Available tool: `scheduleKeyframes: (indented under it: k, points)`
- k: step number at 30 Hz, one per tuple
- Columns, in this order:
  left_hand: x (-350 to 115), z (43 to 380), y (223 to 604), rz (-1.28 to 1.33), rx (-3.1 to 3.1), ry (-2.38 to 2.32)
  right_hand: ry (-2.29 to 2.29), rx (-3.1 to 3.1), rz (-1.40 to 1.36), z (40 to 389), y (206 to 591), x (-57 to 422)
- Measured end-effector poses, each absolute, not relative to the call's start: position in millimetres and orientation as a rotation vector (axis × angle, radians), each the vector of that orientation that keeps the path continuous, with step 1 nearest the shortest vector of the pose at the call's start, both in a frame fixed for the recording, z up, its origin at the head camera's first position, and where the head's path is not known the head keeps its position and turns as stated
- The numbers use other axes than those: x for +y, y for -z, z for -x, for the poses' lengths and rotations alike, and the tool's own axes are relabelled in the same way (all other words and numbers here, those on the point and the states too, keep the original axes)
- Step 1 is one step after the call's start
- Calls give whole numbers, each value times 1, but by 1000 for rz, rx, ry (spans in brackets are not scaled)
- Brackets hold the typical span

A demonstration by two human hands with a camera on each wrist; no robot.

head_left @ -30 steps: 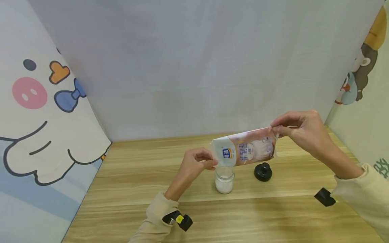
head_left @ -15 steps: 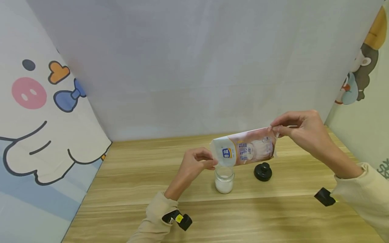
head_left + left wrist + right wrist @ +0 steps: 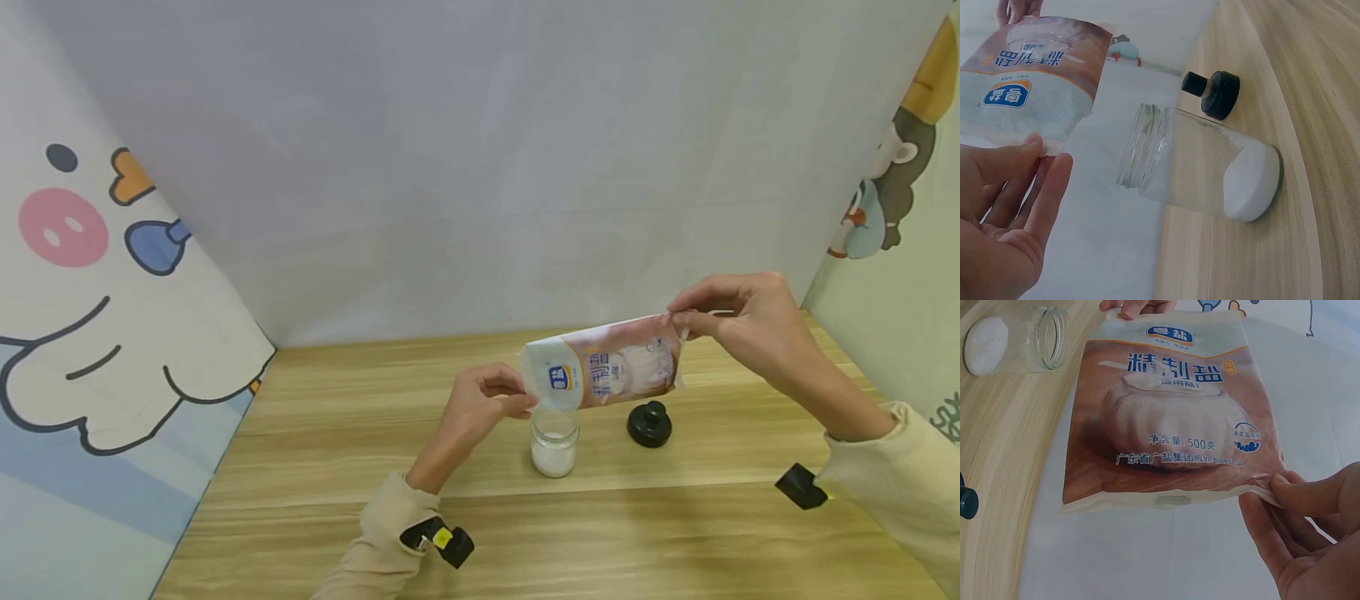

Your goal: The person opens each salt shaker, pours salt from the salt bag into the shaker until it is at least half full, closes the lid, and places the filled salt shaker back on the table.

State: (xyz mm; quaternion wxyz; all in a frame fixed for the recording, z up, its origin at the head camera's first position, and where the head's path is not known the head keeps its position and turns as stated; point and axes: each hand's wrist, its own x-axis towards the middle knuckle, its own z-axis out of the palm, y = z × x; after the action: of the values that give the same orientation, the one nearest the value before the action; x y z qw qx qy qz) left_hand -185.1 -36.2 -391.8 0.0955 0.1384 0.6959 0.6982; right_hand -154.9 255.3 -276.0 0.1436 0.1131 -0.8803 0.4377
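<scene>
A printed salt bag [image 3: 622,362], pale at one end and pinkish brown at the other, is held on its side above the table. My left hand [image 3: 483,404] pinches a corner at its pale end between thumb and fingers. At the brown end my right hand [image 3: 757,325] pinches the upper corner, as the right wrist view shows beside the bag's printed front [image 3: 1172,419]. Below the pale end stands an upright glass jar [image 3: 555,446], lidless, with white salt [image 3: 1250,181] in its bottom part. The bag's lower edge overlaps the jar's rim in the head view.
A black lid [image 3: 649,425] with a knob lies on the wooden table [image 3: 337,450], right of the jar. A pale backdrop [image 3: 465,167] rises behind the table. Cartoon-printed panels [image 3: 112,350] stand at both sides.
Hands, bag and jar keep their places. Only the head view shifts slightly, with the left cartoon panel sliding a little to the left.
</scene>
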Motion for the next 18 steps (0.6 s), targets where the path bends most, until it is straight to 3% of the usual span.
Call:
scheduleKeyframes:
  k: [18]
  points:
    - [-37, 183, 390, -417, 2079, -2051, -1283, -2532, -312, 155, 276, 255]
